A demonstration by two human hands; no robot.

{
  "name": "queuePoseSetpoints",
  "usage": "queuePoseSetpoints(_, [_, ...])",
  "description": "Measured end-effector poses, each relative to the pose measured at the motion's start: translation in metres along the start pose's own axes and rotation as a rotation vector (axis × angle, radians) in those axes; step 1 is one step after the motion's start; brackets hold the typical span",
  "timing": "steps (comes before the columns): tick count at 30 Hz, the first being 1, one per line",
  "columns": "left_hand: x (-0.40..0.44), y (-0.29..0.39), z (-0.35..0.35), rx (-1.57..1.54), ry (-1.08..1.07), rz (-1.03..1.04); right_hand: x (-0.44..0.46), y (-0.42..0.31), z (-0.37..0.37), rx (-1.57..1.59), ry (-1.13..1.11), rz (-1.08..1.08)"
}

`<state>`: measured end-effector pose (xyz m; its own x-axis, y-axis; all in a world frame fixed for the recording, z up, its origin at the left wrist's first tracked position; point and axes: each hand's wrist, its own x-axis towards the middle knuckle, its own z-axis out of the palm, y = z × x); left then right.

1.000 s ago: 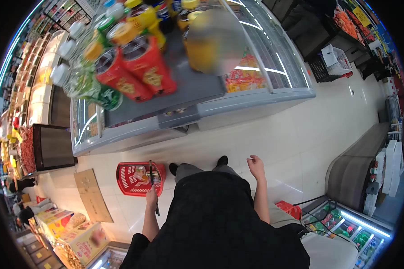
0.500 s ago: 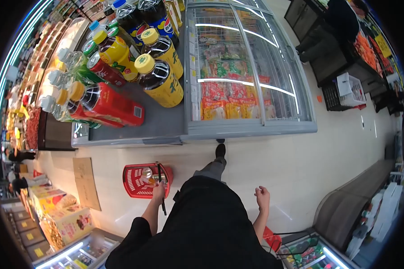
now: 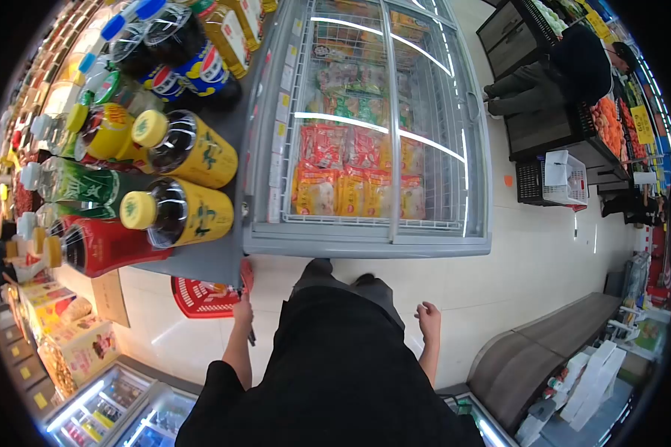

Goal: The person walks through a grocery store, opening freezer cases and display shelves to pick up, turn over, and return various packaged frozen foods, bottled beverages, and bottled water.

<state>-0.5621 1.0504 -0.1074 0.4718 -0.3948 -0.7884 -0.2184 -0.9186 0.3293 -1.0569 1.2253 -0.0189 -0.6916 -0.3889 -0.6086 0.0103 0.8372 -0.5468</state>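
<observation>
Low on the left, the left hand [image 3: 242, 311] gripped the dark handle [image 3: 252, 337] of the red basket [image 3: 194, 304], which was partly hidden by the near edge of the grey ledge [image 3: 194, 262]. Bottles [image 3: 201, 149] crowded that ledge. To their right, the freezer [image 3: 365, 244] held bagged food [image 3: 361, 194]. The right hand [image 3: 428, 319] hung loosely open near the freezer, its fingers half curled, well apart from the basket.

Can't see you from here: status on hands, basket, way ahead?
Left hand gripping black handle of red basket. Right hand curled, apparently empty. Freezer chest close ahead.
</observation>
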Motion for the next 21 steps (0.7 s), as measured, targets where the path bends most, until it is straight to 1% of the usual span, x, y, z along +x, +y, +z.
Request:
queuePoseSetpoints(1, [0.008,-0.011,0.002,0.093,0.053,0.016,0.009,-0.009,-0.001,-0.001,-0.042,-0.013])
queuePoseSetpoints(2, [-0.02,-0.001,0.001,-0.013,0.033,0.007,0.017,-0.013,-0.005,0.0,-0.09,-0.028])
queuePoseSetpoints(3, [-0.026,-0.008,0.004,-0.075,0.045,-0.003,0.03,-0.014,-0.01,-0.012,-0.103,-0.024])
queuePoseSetpoints(5, [-0.044,-0.017,0.016,-0.047,0.07,-0.042,0.054,-0.018,-0.018,-0.121,-0.217,-0.077])
queuePoseSetpoints(7, [-0.063,-0.029,0.033,-0.044,0.054,-0.043,0.074,-0.019,-0.033,-0.173,-0.237,-0.089])
queuePoseSetpoints(8, [-0.073,-0.036,0.043,-0.042,0.031,-0.031,0.087,-0.018,-0.042,-0.198,-0.238,-0.121])
queuePoseSetpoints(9, [-0.074,-0.054,0.056,-0.06,0.054,-0.046,0.1,-0.016,-0.05,-0.225,-0.245,-0.158])
queuePoseSetpoints(11, [-0.07,-0.093,0.089,0.001,0.141,0.159,0.125,-0.017,-0.074,-0.299,-0.309,-0.221])
queuePoseSetpoints(13, [-0.054,-0.134,0.132,0.028,0.181,0.236,0.144,-0.018,-0.101,-0.393,-0.358,-0.256])
queuePoseSetpoints(14, [-0.087,-0.113,0.144,-0.002,0.097,0.148,0.158,-0.017,-0.113,-0.4,-0.364,-0.278])
queuePoseSetpoints(15, [-0.13,-0.078,0.161,-0.037,0.014,0.058,0.17,-0.014,-0.125,-0.408,-0.374,-0.299])
queuePoseSetpoints(17, [-0.161,-0.06,0.19,-0.051,0.037,0.076,0.195,-0.012,-0.147,-0.475,-0.36,-0.321])
queuePoseSetpoints(21, [-0.192,-0.02,0.219,-0.215,-0.15,0.072,0.218,-0.046,-0.172,-0.494,-0.327,-0.377])
